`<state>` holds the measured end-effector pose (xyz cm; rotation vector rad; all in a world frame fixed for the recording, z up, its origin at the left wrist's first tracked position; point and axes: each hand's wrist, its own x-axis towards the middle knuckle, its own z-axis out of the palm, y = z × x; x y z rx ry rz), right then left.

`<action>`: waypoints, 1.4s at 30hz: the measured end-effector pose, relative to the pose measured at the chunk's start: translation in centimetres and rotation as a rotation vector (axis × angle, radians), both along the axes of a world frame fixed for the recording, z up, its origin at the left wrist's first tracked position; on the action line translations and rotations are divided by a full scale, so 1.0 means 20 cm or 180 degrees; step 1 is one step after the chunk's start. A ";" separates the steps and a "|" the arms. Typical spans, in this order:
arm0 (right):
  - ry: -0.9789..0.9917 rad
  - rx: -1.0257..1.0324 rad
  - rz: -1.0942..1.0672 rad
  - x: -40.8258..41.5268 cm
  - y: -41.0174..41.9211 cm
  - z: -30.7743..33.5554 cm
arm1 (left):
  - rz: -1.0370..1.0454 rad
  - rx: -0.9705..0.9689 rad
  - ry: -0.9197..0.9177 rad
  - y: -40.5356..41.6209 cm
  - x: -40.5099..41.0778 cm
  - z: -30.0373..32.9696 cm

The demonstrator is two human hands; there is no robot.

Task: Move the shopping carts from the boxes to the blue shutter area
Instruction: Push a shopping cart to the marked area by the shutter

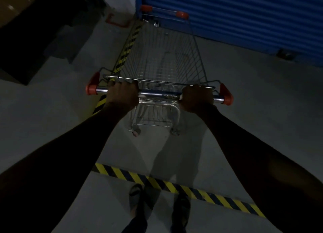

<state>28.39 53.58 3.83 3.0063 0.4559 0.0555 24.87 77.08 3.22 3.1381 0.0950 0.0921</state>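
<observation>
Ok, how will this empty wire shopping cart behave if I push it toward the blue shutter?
The silver wire shopping cart will probably roll easily on its small wheels over the smooth grey floor. Its basket is empty, so it likely feels light and stiff. With the left hand and right hand spaced along the handle, steering should stay straight.

Grey floor (pixel 244 96) under cart (pixel 164 57), striped tape (pixel 174 185)

Shiny wire-metal shopping cart (pixel 164 57), glossy orange plastic end caps (pixel 90 88), ribbed blue shutter (pixel 244 19), matt concrete floor (pixel 253 96).
</observation>
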 end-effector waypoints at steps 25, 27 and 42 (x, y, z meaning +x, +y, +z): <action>-0.0233 -0.0015 0.0036 -0.21 0.36 -0.06 | -0.0016 0.0222 -0.0248 0.37 -0.18 -0.04; -0.0167 -0.0001 0.0029 -0.23 0.37 -0.05 | -0.0025 0.0241 -0.0247 0.37 -0.20 -0.04; -0.0421 -0.0058 -0.0134 -0.47 0.42 -0.07 | -0.0073 0.0314 -0.0326 0.43 -0.40 -0.06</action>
